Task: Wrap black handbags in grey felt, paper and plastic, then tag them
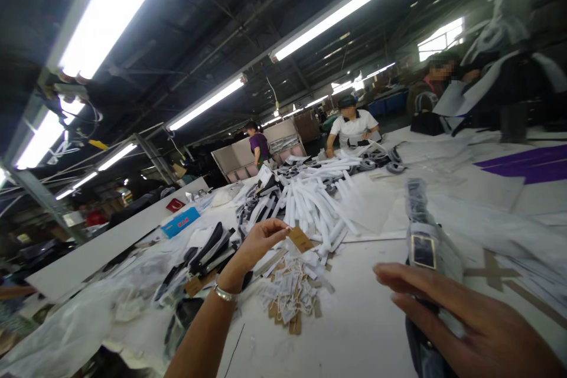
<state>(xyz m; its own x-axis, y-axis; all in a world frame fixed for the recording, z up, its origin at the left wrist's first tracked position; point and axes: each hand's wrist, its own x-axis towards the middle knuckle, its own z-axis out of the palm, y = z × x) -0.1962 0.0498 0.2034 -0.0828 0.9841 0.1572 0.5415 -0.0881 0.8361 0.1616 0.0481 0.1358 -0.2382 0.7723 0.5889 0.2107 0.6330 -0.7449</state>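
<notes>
My left hand (261,239) is raised over the table, thumb and fingers pinched on the string end of a brown cardboard tag (302,241). Below it lies a heap of brown tags (292,292) with white strings and small white labels. At the right, my right hand (469,313) has its fingers stretched out and pressed side by side, over a dark bag (420,345). The bag has a gold-rimmed buckle (424,251) and a strap (416,201) wrapped in clear plastic. Whether the right palm touches the bag cannot be made out.
White wrapped rolls (305,201) and dark straps (212,248) pile up across the table (354,301). A blue box (181,222) lies at the left, purple sheet material (527,163) at the far right. A person in white (357,127) works across the table; others are farther back.
</notes>
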